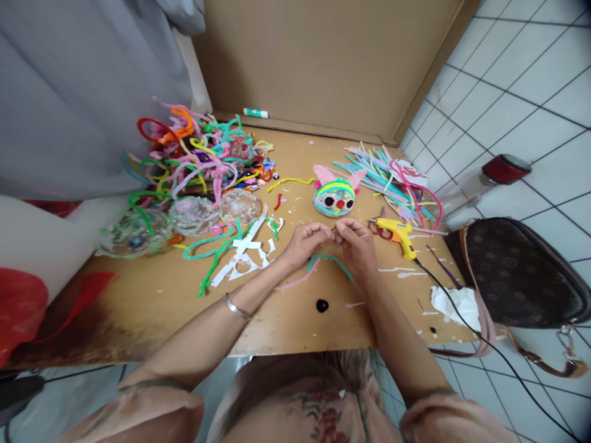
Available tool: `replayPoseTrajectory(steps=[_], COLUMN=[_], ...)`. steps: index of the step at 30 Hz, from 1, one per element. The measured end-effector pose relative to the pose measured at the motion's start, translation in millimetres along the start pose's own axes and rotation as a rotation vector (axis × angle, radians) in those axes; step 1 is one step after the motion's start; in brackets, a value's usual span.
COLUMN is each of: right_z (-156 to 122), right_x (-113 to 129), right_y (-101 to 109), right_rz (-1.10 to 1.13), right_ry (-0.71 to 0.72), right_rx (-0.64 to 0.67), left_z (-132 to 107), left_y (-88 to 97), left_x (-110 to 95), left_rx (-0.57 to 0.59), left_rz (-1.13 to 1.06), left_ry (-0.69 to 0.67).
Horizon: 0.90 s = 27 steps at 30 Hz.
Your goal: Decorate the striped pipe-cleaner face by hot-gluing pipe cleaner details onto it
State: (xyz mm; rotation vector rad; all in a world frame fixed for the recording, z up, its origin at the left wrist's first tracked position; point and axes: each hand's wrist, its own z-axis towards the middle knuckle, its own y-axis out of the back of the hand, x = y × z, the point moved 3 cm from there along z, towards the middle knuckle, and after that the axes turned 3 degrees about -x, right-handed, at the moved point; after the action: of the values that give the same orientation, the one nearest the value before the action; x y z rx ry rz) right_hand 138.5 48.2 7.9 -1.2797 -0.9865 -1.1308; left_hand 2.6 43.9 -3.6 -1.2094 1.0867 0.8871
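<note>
Over the middle of the table, my left hand (308, 243) and my right hand (357, 243) meet with their fingertips pinched close together. A small dark bit shows between the fingers, too little to name. Just beyond them sits a decorated ball-shaped craft figure (335, 202) with pink ears, black eyes and a red nose. Turquoise and pink pipe cleaners (340, 266) lie beneath my hands. Nearer the front edge is a small black coil (322, 305). To the right of my right hand rests a yellow glue gun (398, 232), beside scissors (382, 230).
At the left is a heap of colored pipe cleaners (203, 154) with clear plastic balls (194, 214) before it. White paper scraps (247, 246) lie left of center. Straight pipe cleaners (376, 175), a bottle (484, 178) and a brown bag (521, 271) are at the right. The glue gun's cord (475, 335) hangs off the edge.
</note>
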Motion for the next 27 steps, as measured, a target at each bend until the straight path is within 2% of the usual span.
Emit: replayPoseTrajectory(steps=[5,9,15,19,27], right_z=[-2,-4,-5,-5,-6], right_x=[2,7,13,16,13], right_y=[1,1,2,4,-1], right_rz=[-0.141,-0.271,-0.360,-0.373,-0.522], right_ry=[0.153,0.262,0.276,0.273,0.348], right_rx=[0.020,-0.012,0.000,-0.034,0.014], left_z=[-3,-4,-4,-6,-5], left_y=[-0.5,-2.0,1.3,1.9,0.2], left_x=[-1,4,-3,-9,-11], left_rx=[-0.007,-0.042,-0.184,-0.214,-0.230], left_rz=[-0.015,-0.075,0.073,0.122,0.165], left_ry=[-0.059,-0.020,-0.070,-0.089,-0.090])
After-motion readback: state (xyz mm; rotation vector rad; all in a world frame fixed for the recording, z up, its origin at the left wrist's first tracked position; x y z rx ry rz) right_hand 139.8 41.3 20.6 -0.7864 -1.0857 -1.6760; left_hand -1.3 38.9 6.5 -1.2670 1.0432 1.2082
